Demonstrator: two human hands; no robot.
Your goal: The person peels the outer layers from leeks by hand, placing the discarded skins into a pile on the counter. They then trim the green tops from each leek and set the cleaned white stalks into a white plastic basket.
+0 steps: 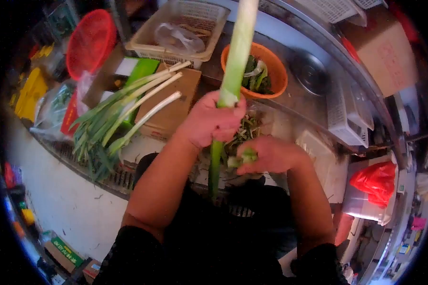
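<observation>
My left hand (218,118) is closed around a long green onion (239,52), held upright close to the camera. Its thick pale end runs out of the top of the view, and its darker green end hangs below the fist. Lower and to the right, my right hand (271,154) has its fingers curled around torn green onion leaf pieces (247,156). Behind both hands lies a heap of green and brownish trimmings (247,130), partly hidden by them. To the left, several green onions (123,107) lie with white ends across a cardboard box (176,95).
An orange basin (281,78) with leafy greens stands beyond my hands. A beige plastic basket (204,54) holds a clear bag. Also around are a red basket (92,42), a dark round lid (311,71), white crates (345,114) and a red plastic bag (375,184).
</observation>
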